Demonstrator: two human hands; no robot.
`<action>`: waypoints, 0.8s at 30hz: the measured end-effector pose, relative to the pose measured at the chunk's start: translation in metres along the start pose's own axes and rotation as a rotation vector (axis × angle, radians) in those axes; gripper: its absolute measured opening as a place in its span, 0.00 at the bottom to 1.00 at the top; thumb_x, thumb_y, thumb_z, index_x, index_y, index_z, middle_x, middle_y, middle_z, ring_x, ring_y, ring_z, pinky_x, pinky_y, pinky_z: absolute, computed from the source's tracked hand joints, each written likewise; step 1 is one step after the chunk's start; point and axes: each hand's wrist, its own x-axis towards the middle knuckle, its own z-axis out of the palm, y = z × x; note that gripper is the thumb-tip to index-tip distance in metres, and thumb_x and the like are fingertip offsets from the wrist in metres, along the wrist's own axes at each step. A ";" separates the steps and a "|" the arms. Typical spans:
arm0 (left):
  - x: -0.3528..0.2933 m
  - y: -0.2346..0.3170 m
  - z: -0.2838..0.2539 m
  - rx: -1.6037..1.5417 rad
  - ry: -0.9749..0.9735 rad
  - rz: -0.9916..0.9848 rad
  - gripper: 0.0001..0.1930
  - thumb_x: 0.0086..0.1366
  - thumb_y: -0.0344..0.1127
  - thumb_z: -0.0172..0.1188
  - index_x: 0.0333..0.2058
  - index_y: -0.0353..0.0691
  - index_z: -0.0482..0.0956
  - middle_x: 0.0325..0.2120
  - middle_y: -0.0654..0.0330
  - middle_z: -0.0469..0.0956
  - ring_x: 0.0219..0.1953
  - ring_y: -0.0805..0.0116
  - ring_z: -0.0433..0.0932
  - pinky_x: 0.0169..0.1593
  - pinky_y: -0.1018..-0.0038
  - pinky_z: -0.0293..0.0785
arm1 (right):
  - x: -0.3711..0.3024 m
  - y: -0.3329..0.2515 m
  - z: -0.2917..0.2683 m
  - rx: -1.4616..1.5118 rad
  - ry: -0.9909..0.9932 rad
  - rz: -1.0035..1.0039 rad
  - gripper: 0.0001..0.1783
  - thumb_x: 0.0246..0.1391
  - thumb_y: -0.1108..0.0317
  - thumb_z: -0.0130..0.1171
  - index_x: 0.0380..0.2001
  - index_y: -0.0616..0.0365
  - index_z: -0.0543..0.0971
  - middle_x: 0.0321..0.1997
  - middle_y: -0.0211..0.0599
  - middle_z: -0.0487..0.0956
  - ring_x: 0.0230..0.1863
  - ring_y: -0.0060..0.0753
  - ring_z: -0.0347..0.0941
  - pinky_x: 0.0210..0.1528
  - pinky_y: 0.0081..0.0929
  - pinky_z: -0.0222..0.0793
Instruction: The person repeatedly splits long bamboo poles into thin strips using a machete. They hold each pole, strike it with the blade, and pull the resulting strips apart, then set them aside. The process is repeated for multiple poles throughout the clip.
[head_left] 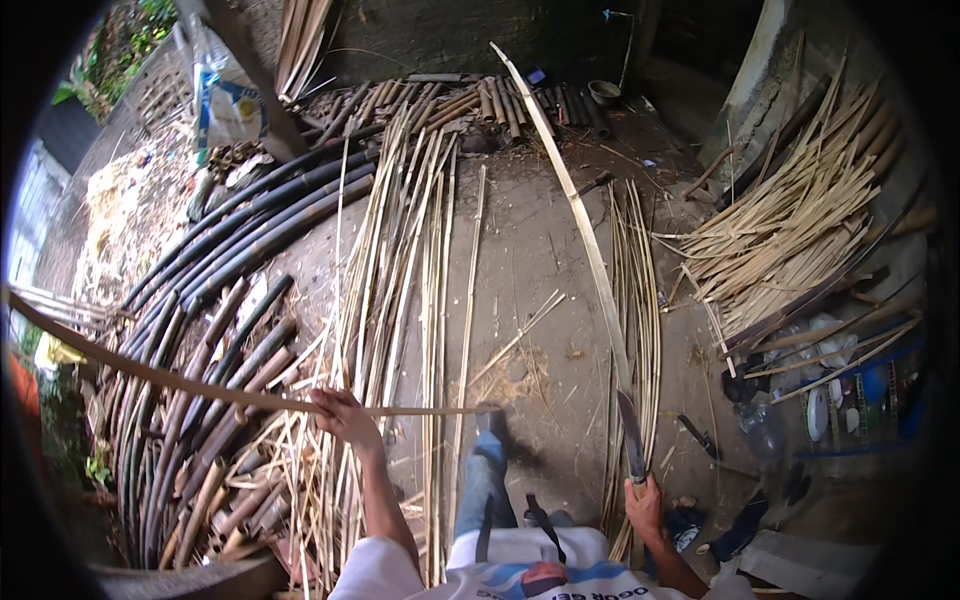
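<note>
So the spot was a dirt-floor work yard point(540, 260) with a rough wall at the far end, and bamboo was basically everywhere. On the left there was a big curved stack of dark bamboo poles point(215, 300), running from near the person's feet way out to the far side. Right beside those, down the middle, lay a long spread of thin pale bamboo strips point(400, 240), and over on the right a messy heap of shorter split pieces point(790, 220) leaned toward the wall. A few plastic bottles point(820, 400) sat on the ground near right. From the head view, the left hand point(340, 415) was clenched around a long thin bamboo strip point(150, 372) that stretched off to the far left edge, with its short end poking right toward the person's foot point(490, 425). The right hand point(645, 505) was closed around the handle of a big knife point(632, 440), blade pointing away from the body. That blade sat right at the near end of a long flat bamboo slat point(580, 220) that ran from there all the way to the far wall; couldn't really tell whether the two touched. A narrow bundle of thin strips point(640, 300) lay just beside that slat on the ground.
</note>
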 end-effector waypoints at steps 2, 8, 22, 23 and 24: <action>-0.013 0.037 -0.006 0.071 0.070 0.052 0.16 0.73 0.47 0.51 0.27 0.46 0.66 0.19 0.74 0.62 0.18 0.89 0.58 0.21 0.89 0.55 | -0.034 0.023 -0.014 -0.066 0.020 -0.046 0.17 0.54 0.58 0.62 0.33 0.62 0.73 0.30 0.56 0.77 0.36 0.65 0.73 0.36 0.49 0.67; -0.070 0.155 -0.095 0.206 0.048 0.240 0.18 0.75 0.46 0.47 0.24 0.46 0.65 0.14 0.73 0.58 0.13 0.86 0.54 0.16 0.85 0.49 | -0.093 0.060 -0.016 0.099 -0.067 -0.167 0.17 0.54 0.60 0.63 0.34 0.65 0.74 0.27 0.58 0.76 0.32 0.67 0.73 0.33 0.50 0.67; -0.146 0.322 -0.308 0.453 0.430 0.368 0.24 0.74 0.45 0.49 0.16 0.47 0.58 0.13 0.73 0.55 0.14 0.83 0.51 0.17 0.83 0.48 | -0.115 -0.021 0.138 0.228 -0.840 0.162 0.10 0.56 0.68 0.59 0.34 0.64 0.74 0.21 0.37 0.78 0.17 0.32 0.77 0.18 0.33 0.75; -0.149 0.334 -0.325 0.495 0.484 0.355 0.24 0.74 0.44 0.49 0.17 0.46 0.58 0.13 0.73 0.55 0.14 0.82 0.51 0.17 0.83 0.48 | -0.115 -0.025 0.161 0.262 -0.879 0.201 0.09 0.55 0.68 0.60 0.34 0.64 0.74 0.21 0.37 0.78 0.17 0.31 0.77 0.17 0.33 0.74; -0.153 0.348 -0.338 0.544 0.513 0.367 0.24 0.74 0.44 0.49 0.17 0.47 0.57 0.13 0.73 0.55 0.15 0.83 0.50 0.17 0.82 0.47 | -0.117 -0.032 0.184 0.302 -0.917 0.244 0.09 0.55 0.69 0.60 0.34 0.64 0.75 0.21 0.37 0.77 0.17 0.31 0.76 0.17 0.33 0.74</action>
